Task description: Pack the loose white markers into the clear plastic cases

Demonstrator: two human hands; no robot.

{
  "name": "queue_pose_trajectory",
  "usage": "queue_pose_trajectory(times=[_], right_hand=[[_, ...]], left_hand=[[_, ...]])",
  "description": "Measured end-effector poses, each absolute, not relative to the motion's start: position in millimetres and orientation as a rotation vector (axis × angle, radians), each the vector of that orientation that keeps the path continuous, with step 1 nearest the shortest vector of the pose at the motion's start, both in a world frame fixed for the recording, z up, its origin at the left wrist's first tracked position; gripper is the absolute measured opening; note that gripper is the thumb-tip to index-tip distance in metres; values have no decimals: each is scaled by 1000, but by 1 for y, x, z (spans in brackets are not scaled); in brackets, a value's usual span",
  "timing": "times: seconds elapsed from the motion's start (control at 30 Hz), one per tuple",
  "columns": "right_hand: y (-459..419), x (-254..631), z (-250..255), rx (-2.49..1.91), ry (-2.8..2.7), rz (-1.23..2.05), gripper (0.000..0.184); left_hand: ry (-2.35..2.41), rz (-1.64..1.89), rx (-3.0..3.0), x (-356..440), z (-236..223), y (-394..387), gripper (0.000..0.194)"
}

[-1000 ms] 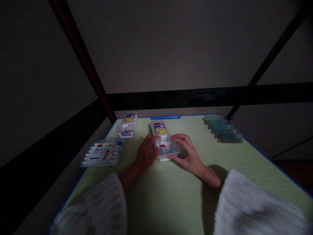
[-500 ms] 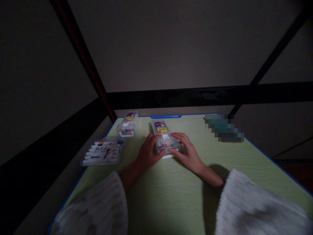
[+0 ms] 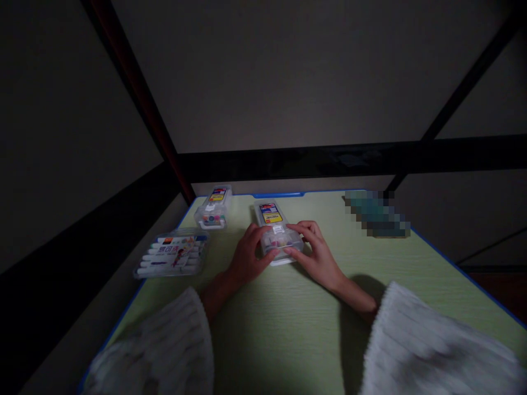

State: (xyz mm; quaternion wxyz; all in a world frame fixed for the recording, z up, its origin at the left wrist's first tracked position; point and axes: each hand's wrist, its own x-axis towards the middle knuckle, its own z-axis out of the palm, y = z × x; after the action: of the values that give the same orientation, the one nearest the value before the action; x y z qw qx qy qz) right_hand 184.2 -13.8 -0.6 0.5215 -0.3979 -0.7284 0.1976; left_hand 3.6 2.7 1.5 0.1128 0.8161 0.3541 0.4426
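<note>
A clear plastic marker case (image 3: 269,213) with a yellow, red and blue label lies on the table, its handle end toward me. Coloured marker ends show through that near end. My left hand (image 3: 251,252) grips the case's left side, thumb at the near edge and fingers along the top. On the opposite side my right hand (image 3: 319,255) holds it in the same way, with thumb and index finger on the near corner. Both hands are closed around the case, which rests on the tabletop.
The pale green table (image 3: 284,323) has a blue edge. A similar clear case (image 3: 217,208) stands at the back left. Nearer on the left lies a flat clear pack of white markers (image 3: 173,255). A blurred greenish object (image 3: 376,214) lies at the right. A wall rises behind.
Both hands stay on the case with almost no movement. The fingers of my right hand have shifted slightly, and the whole view has moved a little.
</note>
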Motion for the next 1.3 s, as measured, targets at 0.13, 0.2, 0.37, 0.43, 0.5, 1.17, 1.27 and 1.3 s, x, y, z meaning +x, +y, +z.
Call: queue_pose_trajectory(times=[0.13,0.2,0.37,0.43,0.5,1.17,1.27,1.3], right_hand=[[-13,184,-1,-954,-1732,490,33],[-13,183,-1,-952,-1725,497,32],[-13,183,-1,-949,-1722,502,31],[-13,183,0,-945,-1727,495,31],[-13,184,0,-940,-1743,488,30],[-12,187,3,-967,-1850,492,34],[-12,187,1,-974,-1855,482,35],[-12,187,1,-975,-1859,478,36]], left_hand=[[1047,1307,2344,5,1,2,33],[1049,1308,2334,6,1,2,34],[1050,1314,2324,7,2,1,34],[1055,1312,2322,7,2,1,35],[1052,1325,2331,6,1,2,37],[992,1250,2134,3,5,6,44],[983,1258,2141,3,5,6,44],[977,1260,2145,3,5,5,44]])
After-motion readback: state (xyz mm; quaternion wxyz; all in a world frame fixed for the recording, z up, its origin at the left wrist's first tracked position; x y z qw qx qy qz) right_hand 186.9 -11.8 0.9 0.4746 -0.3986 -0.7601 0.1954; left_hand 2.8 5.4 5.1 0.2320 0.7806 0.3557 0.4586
